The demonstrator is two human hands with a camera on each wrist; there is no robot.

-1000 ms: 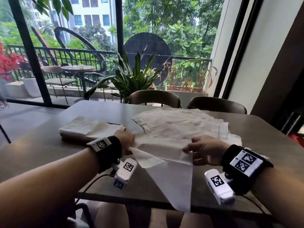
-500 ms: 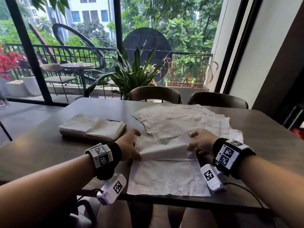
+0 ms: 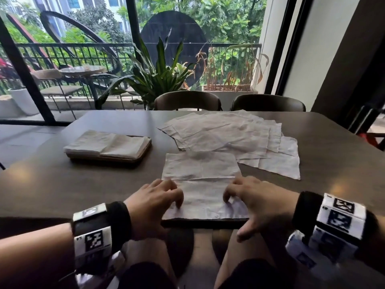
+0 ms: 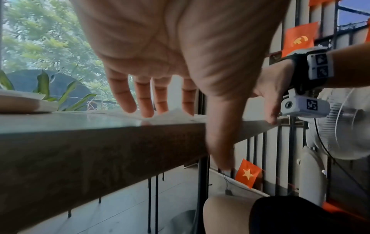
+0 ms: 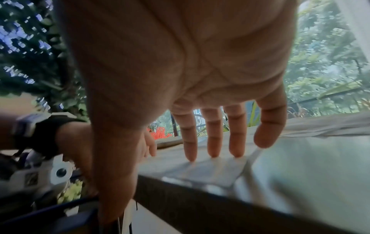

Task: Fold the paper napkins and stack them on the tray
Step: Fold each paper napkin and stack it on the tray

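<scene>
One white paper napkin (image 3: 201,180) lies unfolded and flat at the table's near edge, with a crease across its middle. My left hand (image 3: 164,197) rests its fingertips on the napkin's near left corner, fingers (image 4: 147,101) straight, thumb hanging below the table edge. My right hand (image 3: 243,197) presses its fingertips (image 5: 213,142) on the near right corner, thumb likewise off the edge. A spread pile of unfolded napkins (image 3: 229,134) lies beyond. A wooden tray (image 3: 133,158) at the left holds folded napkins (image 3: 108,143).
The dark table (image 3: 62,184) ends right at my wrists. Two chairs (image 3: 187,100) stand at its far side, with a potted plant (image 3: 158,76) and window behind. A white fan (image 4: 340,126) stands to my right. My knees are below the table.
The napkin that was being drawn off the pile, part hanging over the edge, now lies spread flat. Both hands have moved back to its near corners and let go their pinch.
</scene>
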